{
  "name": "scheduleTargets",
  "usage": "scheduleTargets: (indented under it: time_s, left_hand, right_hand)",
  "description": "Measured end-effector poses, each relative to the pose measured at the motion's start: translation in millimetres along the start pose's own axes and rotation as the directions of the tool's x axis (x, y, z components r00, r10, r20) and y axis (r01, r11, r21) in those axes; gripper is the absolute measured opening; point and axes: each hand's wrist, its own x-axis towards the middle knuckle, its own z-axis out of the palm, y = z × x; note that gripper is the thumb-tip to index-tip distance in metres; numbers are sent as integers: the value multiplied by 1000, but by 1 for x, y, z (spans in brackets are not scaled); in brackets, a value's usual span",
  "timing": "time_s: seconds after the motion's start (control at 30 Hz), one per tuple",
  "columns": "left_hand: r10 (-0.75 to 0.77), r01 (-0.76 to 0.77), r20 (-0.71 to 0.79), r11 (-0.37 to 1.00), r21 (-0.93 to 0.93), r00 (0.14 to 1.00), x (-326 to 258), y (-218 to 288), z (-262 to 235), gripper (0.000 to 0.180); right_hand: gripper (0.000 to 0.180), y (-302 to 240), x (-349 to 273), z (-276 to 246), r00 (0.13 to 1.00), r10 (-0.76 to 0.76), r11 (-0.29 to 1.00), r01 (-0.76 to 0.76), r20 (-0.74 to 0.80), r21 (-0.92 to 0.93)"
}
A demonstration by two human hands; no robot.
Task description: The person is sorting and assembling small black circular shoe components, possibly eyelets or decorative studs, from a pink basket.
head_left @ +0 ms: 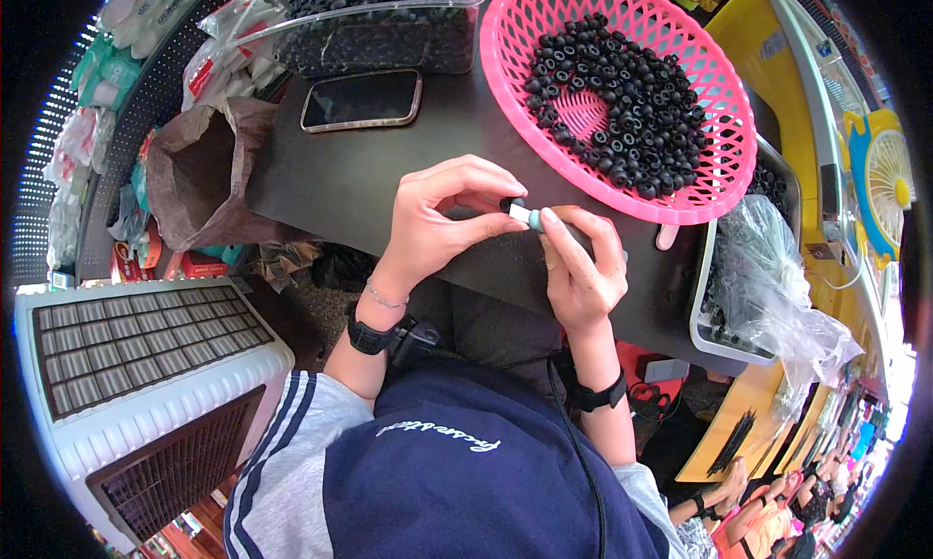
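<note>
My left hand [442,209] pinches a small round black part [506,204] between thumb and fingertips, above the table's near edge. Facing it, my right hand [588,272] grips a small white stick-like piece with a teal end [535,221]. The white tip meets the black part, though my fingers hide just how they fit. Just beyond my hands stands a pink lattice basket [517,112], holding a heap of similar small black hollow parts [637,112]. To its left, a phone [362,101] with a dark screen lies on the dark table [437,122].
A clear plastic box [389,36] of black parts stands at the far left. On the right is a white tray [702,311] with a plastic bag [768,267]. A brown bag [194,180] gapes beside the table. Another person's hands [731,491] show at lower right.
</note>
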Motion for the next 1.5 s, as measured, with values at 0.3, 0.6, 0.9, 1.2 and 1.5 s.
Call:
scheduleTargets:
  time_s: [0.3,0.6,0.9,1.2,1.5]
  left_hand:
    - [46,-46,0,999,12,999,-1,-1,2,25]
    - [57,-57,-16,998,17,998,-3,-4,3,22]
    - [-57,57,0,992,-115,998,-3,-3,4,25]
    - [-3,9,33,987,-158,999,-2,-5,5,18]
    - [19,-13,30,983,-182,999,-2,-6,6,14]
  right_hand:
    - [38,-1,1,1,1000,-10,1000,10,-21,21]
    - [36,0,0,0,1000,-7,1000,7,-12,28]
    - [31,1,-3,-2,989,63,998,-63,-133,3]
    - [30,3,-3,-1,990,65,998,-64,-125,14]
    - [27,3,-3,-1,991,75,997,-70,-113,41]
